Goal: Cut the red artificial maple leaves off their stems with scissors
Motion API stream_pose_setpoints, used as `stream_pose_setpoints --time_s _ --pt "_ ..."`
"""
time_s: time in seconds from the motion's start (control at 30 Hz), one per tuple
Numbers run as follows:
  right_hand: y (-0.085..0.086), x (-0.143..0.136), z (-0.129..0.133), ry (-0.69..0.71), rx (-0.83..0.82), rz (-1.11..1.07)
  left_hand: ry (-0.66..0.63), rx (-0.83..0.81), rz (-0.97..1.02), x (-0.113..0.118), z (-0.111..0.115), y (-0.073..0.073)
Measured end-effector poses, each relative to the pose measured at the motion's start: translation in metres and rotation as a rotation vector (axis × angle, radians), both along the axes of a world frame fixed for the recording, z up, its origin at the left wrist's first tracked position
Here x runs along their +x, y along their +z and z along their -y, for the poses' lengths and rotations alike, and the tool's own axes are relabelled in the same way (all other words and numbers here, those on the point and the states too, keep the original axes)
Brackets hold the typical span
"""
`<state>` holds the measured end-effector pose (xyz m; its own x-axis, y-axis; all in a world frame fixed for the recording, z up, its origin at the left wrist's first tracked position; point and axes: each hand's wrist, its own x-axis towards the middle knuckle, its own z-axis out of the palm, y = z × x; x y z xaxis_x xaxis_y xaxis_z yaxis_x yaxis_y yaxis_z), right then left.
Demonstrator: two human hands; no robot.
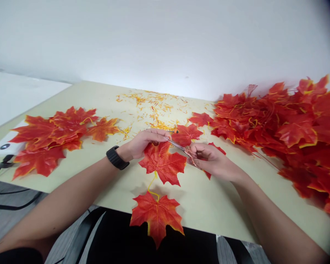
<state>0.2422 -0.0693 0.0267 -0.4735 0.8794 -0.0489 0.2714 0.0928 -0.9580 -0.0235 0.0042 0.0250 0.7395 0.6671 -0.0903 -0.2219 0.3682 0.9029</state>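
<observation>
My left hand (147, 142) pinches the upper edge of a red maple leaf (165, 161) at the middle of the table. In my right hand (207, 159) are scissors with copper-coloured handles (192, 157); their blades point left and reach the leaf's top edge by my left fingertips. A yellow stem (151, 191) runs from this leaf down to a second red leaf (156, 216), which hangs over the table's front edge. Behind the hands, a red leaf (186, 135) lies beside a small tool with an orange tip (176, 131). Another red leaf is partly hidden behind my right hand.
A large heap of red leaves (297, 128) covers the table's right side. More leaves (55, 132) lie at the left on a white box (5, 146) with a black cable (5, 165). Yellow and orange clippings (154, 104) are scattered toward the wall.
</observation>
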Motion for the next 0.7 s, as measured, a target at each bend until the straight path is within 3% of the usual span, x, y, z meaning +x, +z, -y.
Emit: stream_pose_setpoints --time_s 0.43,0.7 --pt "-0.0054 0.0019 -0.0041 0.031 0.003 0.005 -0.025 0.019 0.037 0.0 -0.0013 -0.0016" --pt "-0.007 0.0043 -0.0075 -0.05 0.0 -0.111 -0.018 0.056 -0.009 -0.001 -0.0006 -0.0039"
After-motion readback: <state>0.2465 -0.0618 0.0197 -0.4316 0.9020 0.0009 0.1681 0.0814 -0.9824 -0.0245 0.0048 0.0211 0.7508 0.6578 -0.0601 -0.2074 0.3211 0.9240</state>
